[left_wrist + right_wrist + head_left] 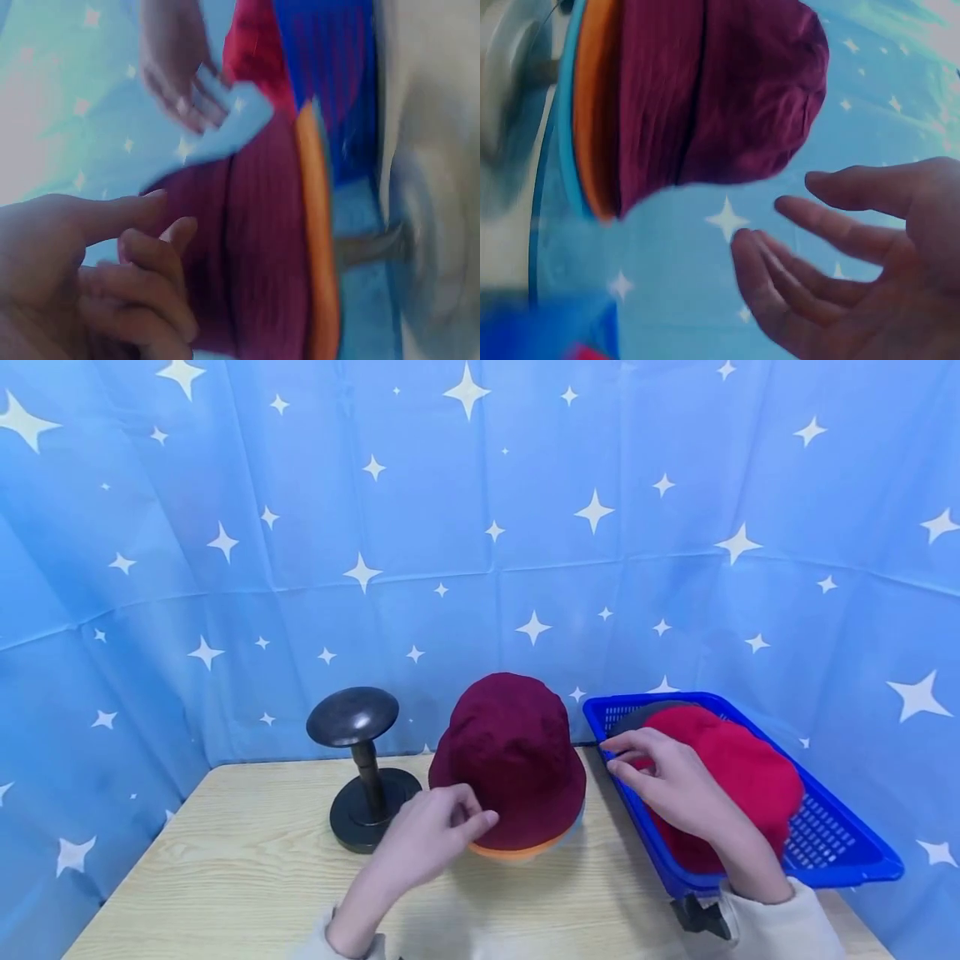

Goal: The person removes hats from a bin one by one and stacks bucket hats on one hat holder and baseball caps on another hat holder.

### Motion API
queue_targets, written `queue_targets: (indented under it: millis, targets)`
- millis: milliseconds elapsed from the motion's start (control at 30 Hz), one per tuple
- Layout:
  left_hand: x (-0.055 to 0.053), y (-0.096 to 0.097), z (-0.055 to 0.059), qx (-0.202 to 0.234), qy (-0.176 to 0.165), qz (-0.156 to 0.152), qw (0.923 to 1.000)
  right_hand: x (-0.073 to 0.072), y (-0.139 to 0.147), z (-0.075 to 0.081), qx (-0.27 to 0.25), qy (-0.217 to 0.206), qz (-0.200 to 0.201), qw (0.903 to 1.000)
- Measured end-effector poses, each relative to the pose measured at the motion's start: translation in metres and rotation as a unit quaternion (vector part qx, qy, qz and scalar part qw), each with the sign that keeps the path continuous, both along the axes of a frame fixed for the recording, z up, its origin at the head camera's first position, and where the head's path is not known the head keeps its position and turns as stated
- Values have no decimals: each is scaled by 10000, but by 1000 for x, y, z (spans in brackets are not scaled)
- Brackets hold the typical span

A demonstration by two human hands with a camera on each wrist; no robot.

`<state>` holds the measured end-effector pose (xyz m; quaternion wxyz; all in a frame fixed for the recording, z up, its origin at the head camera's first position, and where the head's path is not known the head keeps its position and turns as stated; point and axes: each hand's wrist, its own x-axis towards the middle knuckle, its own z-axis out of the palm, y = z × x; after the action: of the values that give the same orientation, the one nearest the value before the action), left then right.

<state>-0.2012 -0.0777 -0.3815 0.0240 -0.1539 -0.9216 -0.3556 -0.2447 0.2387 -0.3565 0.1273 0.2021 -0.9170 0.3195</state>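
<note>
A maroon bucket hat (510, 760) sits on top of an orange hat (598, 112) and a light blue hat (570, 127), stacked on a hat stand. Only a post (367, 247) and pale round base of that stand show below the brims. My left hand (435, 835) is at the front left of the maroon brim, overlapping it in the head view, fingers loosely curled with nothing in them. To the right of the hats, my right hand (667, 777) hovers over the near-left rim of the basket. Its fingers are relaxed and apart from the hats.
A blue plastic basket (825, 835) on the right holds red hats (742, 768) and a dark grey one (637, 717). On the left stands a bare black hat stand (352, 718). A star-patterned blue curtain (480, 527) hangs behind the wooden table (247, 860).
</note>
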Motion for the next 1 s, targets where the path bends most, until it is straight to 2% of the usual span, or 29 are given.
queue_targets:
  millis: [100, 233, 267, 333, 400, 500, 600, 700, 733, 833, 933, 1000]
  targets:
    - [4, 21, -8, 27, 367, -258, 9990, -4, 11, 9, 429, 641, 104, 9970]
    - [7, 49, -24, 153, 679, -618, 9957, -13, 35, 22, 1105, 1154, 282, 9867]
    - [7, 56, -27, 297, 625, -763, 9947, -16, 42, 25, 1282, 1191, 283, 9842]
    - [6, 68, -33, 826, 126, -1141, 9900, -21, 56, 31, 1619, 1258, 198, 9786]
    - [5, 78, -39, 1534, -576, -1445, 9758, -28, 69, 35, 1873, 1305, 43, 9736]
    - [0, 95, -48, 2527, -1546, -1634, 9410, -38, 87, 39, 2169, 1151, -189, 9692]
    - [-7, 112, -60, 3267, -1962, -1586, 9108, -49, 99, 40, 2472, 879, -271, 9646]
    - [-14, 133, -71, 3946, -2224, -1368, 8810, -58, 108, 38, 2716, 582, -270, 9603]
    - [-16, 141, -73, 4104, -2280, -1244, 8741, -60, 111, 37, 2747, 502, -270, 9598]
    - [-18, 162, -79, 4378, -2417, -965, 8606, -63, 116, 33, 2804, 323, -320, 9588]
    - [-18, 178, -81, 4429, -2509, -814, 8569, -63, 118, 31, 2822, 314, -398, 9580]
    - [-17, 186, -82, 4542, -2526, -776, 8508, -64, 118, 31, 2827, 363, -463, 9574]
